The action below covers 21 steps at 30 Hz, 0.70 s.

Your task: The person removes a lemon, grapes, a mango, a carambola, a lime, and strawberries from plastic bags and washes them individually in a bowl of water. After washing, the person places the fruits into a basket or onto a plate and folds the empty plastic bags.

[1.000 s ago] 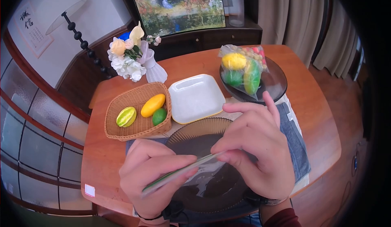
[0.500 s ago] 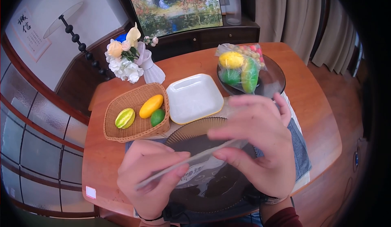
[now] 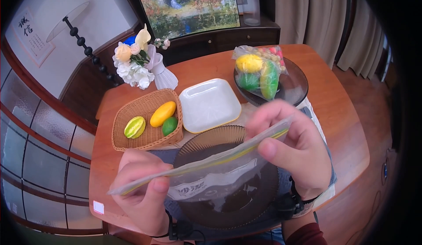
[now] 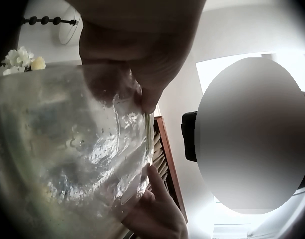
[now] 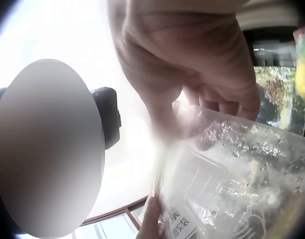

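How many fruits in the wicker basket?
3 visible in the wicker basket: yellow-green ridged fruit on the left, yellow-orange fruit on the right, green fruit just below that in the head view. The near wall could hide more.

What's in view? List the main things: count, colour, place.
Zip bag: one, clear, between hands
Near plate: one, smoky, below bag
Basket: one, tan, table's left
Fruits: three, yellow and green, in basket
Tray: one, white, beside basket
Flower vase: one, white, behind basket
Far plate: one, dark, far right
Fruit bag: one, clear, on far plate
Table: one, brown, beneath
Picture: one, multicoloured, behind table
Left hand: one, at bag's left
Right hand: one, at bag's right
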Each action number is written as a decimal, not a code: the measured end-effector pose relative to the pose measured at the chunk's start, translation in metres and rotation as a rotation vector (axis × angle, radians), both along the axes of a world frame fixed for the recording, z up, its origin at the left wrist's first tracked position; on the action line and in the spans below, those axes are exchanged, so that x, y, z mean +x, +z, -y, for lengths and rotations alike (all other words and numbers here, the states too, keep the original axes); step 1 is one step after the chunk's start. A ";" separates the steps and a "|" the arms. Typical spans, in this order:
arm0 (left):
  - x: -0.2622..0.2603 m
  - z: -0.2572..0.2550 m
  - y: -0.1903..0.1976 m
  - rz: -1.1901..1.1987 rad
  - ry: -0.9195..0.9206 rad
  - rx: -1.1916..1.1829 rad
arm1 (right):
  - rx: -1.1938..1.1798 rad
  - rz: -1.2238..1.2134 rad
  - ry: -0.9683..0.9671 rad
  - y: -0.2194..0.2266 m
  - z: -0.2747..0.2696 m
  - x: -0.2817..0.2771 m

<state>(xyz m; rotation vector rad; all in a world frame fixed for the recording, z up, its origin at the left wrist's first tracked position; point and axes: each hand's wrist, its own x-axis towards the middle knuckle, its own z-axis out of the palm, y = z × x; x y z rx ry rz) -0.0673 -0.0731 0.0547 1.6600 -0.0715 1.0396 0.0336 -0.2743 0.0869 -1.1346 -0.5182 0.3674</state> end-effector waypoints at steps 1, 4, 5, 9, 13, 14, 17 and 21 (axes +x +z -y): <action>0.000 0.000 -0.001 0.017 -0.010 -0.011 | 0.025 -0.063 0.056 0.000 0.001 0.000; 0.000 0.000 -0.002 0.020 -0.023 -0.019 | -0.028 -0.068 0.072 -0.002 0.002 0.000; 0.000 0.000 -0.002 0.020 -0.023 -0.020 | 0.000 -0.052 0.044 -0.003 0.000 -0.001; -0.001 -0.001 -0.001 -0.012 -0.032 -0.027 | -0.027 0.102 -0.067 -0.004 -0.003 -0.003; 0.000 0.000 0.001 -0.022 -0.039 -0.036 | -0.038 0.193 -0.103 -0.007 -0.001 -0.002; 0.000 0.000 0.001 -0.023 -0.039 -0.036 | -0.038 0.241 -0.116 -0.009 -0.001 -0.001; 0.000 -0.001 0.000 -0.016 -0.036 -0.032 | -0.018 0.291 -0.135 -0.010 0.000 -0.002; 0.001 0.002 0.000 0.010 -0.053 -0.022 | 0.026 0.257 -0.127 -0.011 0.000 -0.003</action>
